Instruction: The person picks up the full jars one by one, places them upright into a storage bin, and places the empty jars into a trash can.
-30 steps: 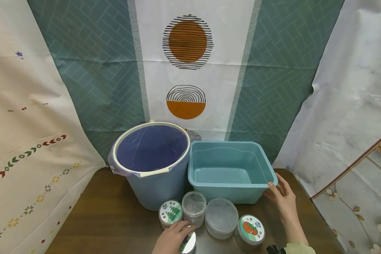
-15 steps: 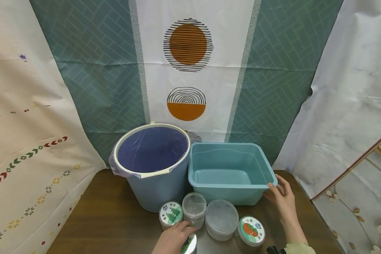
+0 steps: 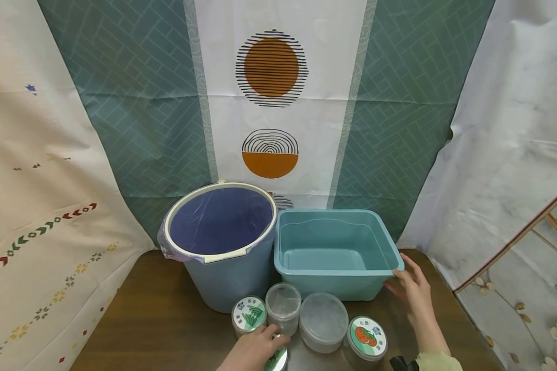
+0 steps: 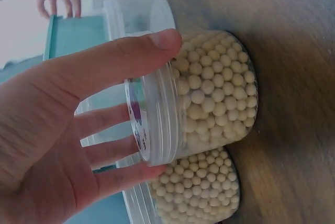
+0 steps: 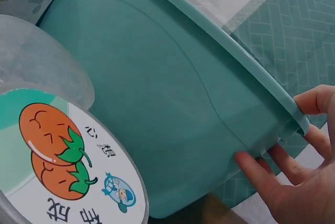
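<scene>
My left hand [image 3: 255, 348] is over a round clear jar [image 4: 214, 88] filled with pale beads. Its thumb lies along the lid's near side and the other fingers reach round the far side. The jar's labelled lid [image 3: 276, 362] is partly hidden by the hand in the head view. At the right end of a teal plastic basin [image 3: 339, 286], my right hand [image 3: 415, 296] grips the corner of the rim; the right wrist view shows the thumb and fingertips on the basin's wall [image 5: 141, 82].
A blue bin [image 3: 232, 281] with a bag liner stands left of the basin. Before them are a jar with a green-vegetable label [image 3: 249, 313], two clear containers [image 3: 283, 304] [image 3: 324, 319], and an orange-fruit jar [image 3: 366, 337]. Patterned cloths hang round the wooden table [image 3: 153, 314].
The lid under my left hand shows more green and less purple, and that hand has shifted slightly. The right hand stays on the basin's rim. The head view has tilted a little.
</scene>
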Motion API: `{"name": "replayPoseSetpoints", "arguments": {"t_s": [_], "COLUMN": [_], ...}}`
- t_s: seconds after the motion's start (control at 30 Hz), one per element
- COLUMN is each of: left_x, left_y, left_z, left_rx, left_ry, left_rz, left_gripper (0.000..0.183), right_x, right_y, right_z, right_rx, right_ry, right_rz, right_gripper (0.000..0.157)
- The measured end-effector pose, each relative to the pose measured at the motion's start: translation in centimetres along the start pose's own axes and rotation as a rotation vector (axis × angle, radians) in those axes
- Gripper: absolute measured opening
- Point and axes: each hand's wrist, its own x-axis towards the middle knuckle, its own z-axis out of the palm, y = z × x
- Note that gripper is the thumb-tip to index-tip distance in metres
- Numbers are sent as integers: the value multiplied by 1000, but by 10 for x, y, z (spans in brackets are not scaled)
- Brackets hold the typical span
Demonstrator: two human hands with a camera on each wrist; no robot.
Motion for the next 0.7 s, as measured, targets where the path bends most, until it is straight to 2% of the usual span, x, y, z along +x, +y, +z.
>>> {"name": "replayPoseSetpoints", "arguments": {"t_s": [0.13, 0.23, 0.3, 0.4, 0.5, 0.7], "left_x": [4, 8, 11, 17, 24, 46], "left_y": [2, 3, 2, 4, 9, 20], "left_z": [-1, -2, -8, -28, -55, -104], "left_rx": [91, 156, 149, 81, 48, 91], "left_ry": [-17, -24, -61, -171, -250, -312], "left_rz": [28, 114, 171, 224, 274, 379], "left_gripper": [48, 37, 33, 40, 51, 64], "right_x": [0, 0, 0, 0, 0, -2], "right_y": [2, 2, 2, 2, 1, 0], "right_z": [-1, -1, 0, 1, 1, 0], "right_rx": [-11, -10, -10, -12, -20, -22], "right_ry": [-20, -34, -39, -34, -25, -9], "right_rz": [3, -4, -4, 4, 6, 5], "right_gripper": [60, 61, 61, 60, 60, 59]}}
